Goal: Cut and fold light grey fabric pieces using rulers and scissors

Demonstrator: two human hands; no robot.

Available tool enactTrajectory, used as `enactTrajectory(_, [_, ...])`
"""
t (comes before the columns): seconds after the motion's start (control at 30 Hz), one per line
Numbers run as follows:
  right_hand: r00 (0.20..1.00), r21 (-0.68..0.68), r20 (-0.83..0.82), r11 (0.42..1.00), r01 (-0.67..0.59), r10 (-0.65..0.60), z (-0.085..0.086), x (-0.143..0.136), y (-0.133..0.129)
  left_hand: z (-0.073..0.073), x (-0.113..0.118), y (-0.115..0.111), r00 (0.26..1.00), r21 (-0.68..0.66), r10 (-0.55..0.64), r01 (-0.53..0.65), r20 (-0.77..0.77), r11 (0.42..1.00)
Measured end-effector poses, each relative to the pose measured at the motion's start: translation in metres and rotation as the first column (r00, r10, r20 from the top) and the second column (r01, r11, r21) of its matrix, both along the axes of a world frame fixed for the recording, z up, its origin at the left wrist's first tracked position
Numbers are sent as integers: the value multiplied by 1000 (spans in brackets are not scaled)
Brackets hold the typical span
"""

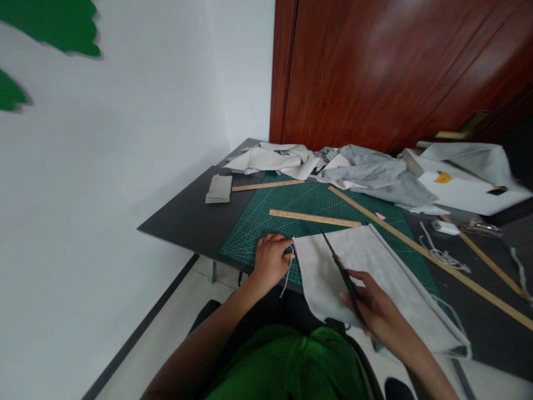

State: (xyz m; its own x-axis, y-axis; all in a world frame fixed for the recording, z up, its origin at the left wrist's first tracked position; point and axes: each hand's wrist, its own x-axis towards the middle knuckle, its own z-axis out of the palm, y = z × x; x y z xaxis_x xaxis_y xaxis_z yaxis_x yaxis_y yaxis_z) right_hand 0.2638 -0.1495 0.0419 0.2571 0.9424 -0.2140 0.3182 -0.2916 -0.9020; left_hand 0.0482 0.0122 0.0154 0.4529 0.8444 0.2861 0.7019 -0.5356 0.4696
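Note:
A pale grey-white fabric piece (375, 261) with folded, hem-like side edges lies over the front edge of the table, its lower part hanging off. My left hand (271, 260) is at its upper left corner, thumb and index finger pinched on a thin white cord (287, 275) that dangles below. In my right hand (375, 306) is a pair of dark scissors (338, 262), held above the fabric with the blades pointing away and left. The blades look closed together. Another stretch of cord (452, 311) loops out from the fabric's right side.
Beneath the fabric is a green cutting mat (258, 216). Around it lie a short wooden ruler (312, 217), another ruler (266, 185) and a long wooden strip (400, 236). Folded cloth (219, 189) sits at left; crumpled fabric (358, 166) and a white box (462, 183) line the back.

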Motion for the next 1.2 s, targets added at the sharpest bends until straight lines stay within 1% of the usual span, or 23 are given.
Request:
enactTrajectory(0.03, [975,15,221,1000,3,-6,1,13,4,-1,0,0,1000,-5,-6,6,1,1000])
enactTrajectory(0.07, [903,15,429,1000,14,-19,0,24,8,-2,-1,1,1000,-13,-6,6,13,1000])
enactTrajectory(0.1, [800,1,599,1000,31,-25,-2,34,11,-3,-1,1,1000,-19,-3,3,31,1000])
enactTrajectory(0.13, [697,-12,716,999,46,-24,-5,43,14,-4,-1,1,999,-24,2,0,52,1000])
enactTrajectory(0.17, [615,-20,788,998,54,-18,-9,50,17,-5,-2,1,997,-25,5,-3,71,1000])
enactTrajectory(0.2, [559,-21,829,998,53,-12,-14,56,18,-5,-2,0,996,-24,4,-2,85,1000])
enactTrajectory(0.27, [514,5,858,1000,16,-13,-23,66,21,-6,-2,0,995,-9,-22,23,97,1000])
enactTrajectory(0.4, [518,73,855,994,-82,-20,-35,81,27,-7,0,0,985,36,-169,168,38,985])
enactTrajectory(0.47, [533,66,846,990,-124,10,-37,88,30,-8,1,0,978,50,-209,210,-13,977])
enactTrajectory(0.6, [536,13,838,978,-206,102,-34,96,35,-10,3,0,971,81,-224,231,-85,970])
enactTrajectory(0.67, [499,-22,857,976,-219,131,-30,92,35,-10,3,-1,967,75,-238,245,-87,967])
enactTrajectory(0.73, [429,-56,893,979,-195,137,-23,80,34,-9,3,0,966,51,-253,256,-48,965])
enactTrajectory(0.8, [359,-42,928,986,-161,98,-16,58,34,-9,1,2,962,16,-269,268,45,963])
enactTrajectory(0.83, [348,-2,936,988,-154,56,-13,44,34,-9,1,3,956,-7,-274,276,110,961])
enactTrajectory(0.87, [379,59,925,985,-165,8,-11,28,35,-9,-1,5,943,-36,-278,289,182,957])
enactTrajectory(0.9, [465,139,885,973,-186,-38,-10,11,37,-9,-2,6,925,-71,-282,309,254,949])
enactTrajectory(0.93, [592,214,804,957,-196,-58,-10,-7,39,-9,-4,8,903,-109,-282,331,323,937])
enactTrajectory(0.97, [724,255,689,948,-192,-39,-10,-25,42,-8,-6,9,880,-148,-280,358,384,922])
enactTrajectory(1.0, [828,268,560,948,-172,-8,-12,-42,46,-8,-7,10,857,-184,-274,383,436,905])
enactTrajectory(1.03, [900,256,434,954,-156,31,-14,-58,49,-8,-9,11,836,-212,-266,405,479,889])
enactTrajectory(1.07, [945,241,321,959,-148,65,-17,-71,53,-7,-11,12,819,-233,-259,423,513,876])
enactTrajectory(1.1, [968,237,234,961,-144,88,-19,-82,57,-7,-12,13,803,-247,-253,438,539,864])
enactTrajectory(1.2, [987,275,108,950,-145,119,-24,-101,67,-6,-15,15,772,-252,-266,478,577,841])
